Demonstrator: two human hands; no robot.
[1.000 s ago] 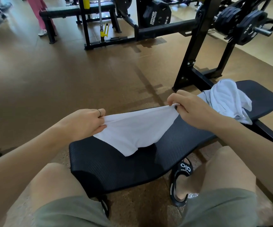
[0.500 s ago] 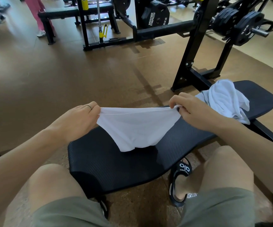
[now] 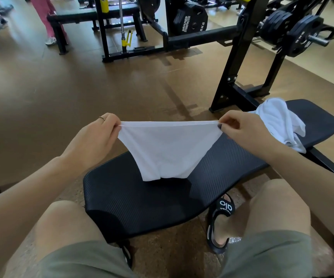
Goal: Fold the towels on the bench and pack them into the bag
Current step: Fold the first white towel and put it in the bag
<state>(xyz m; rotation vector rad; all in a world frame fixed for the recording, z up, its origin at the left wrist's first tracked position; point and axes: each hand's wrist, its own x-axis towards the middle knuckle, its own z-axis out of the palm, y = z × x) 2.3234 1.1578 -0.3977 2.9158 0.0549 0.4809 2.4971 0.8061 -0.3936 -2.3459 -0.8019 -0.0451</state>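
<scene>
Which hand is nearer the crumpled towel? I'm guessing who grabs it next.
Right. The right hand is just beside the crumpled towel; the left hand is across the stretched towel.

You are wearing the only camera on your head, and it is looking forward and steeply down over your lap at the black padded surface (image 3: 154, 199) just in front of your knees. That surface is sitting close, filling the lower middle of the wide-angle view and running away to the right. Your left hand (image 3: 94, 141) and right hand (image 3: 244, 131) are reaching in from the bottom corners, above the surface. Beyond the surface the view is taking in the brown floor (image 3: 66, 93) and the black weight rack (image 3: 240, 63) farther off, its lines bowing toward the edges.
</scene>
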